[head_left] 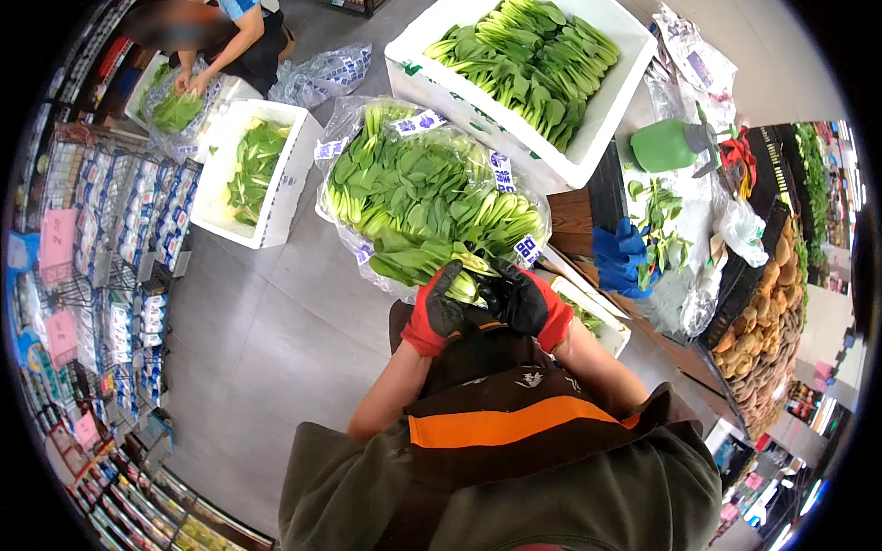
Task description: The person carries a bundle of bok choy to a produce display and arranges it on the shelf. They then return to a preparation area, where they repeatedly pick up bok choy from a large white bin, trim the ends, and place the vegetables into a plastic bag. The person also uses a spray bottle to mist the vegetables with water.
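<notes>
My left hand (437,310), in a red and black glove, is closed around a bunch of bok choy (406,261). The leaves point left and the pale stems lie toward my right hand (531,309). That hand, gloved the same way, has its fingers bent at the stem ends; whether it grips them is partly hidden. Both hands are at the near edge of a heap of bok choy (418,188), spread in a clear plastic liner (338,127) with blue and white print.
A white foam box (478,118) of bok choy stands beyond, another foam box (300,174) to the left. A green spray bottle (663,145) and blue cloth (617,257) lie right, near potatoes (767,303). At far left, a person (241,37) handles greens by a shelf rack (110,220).
</notes>
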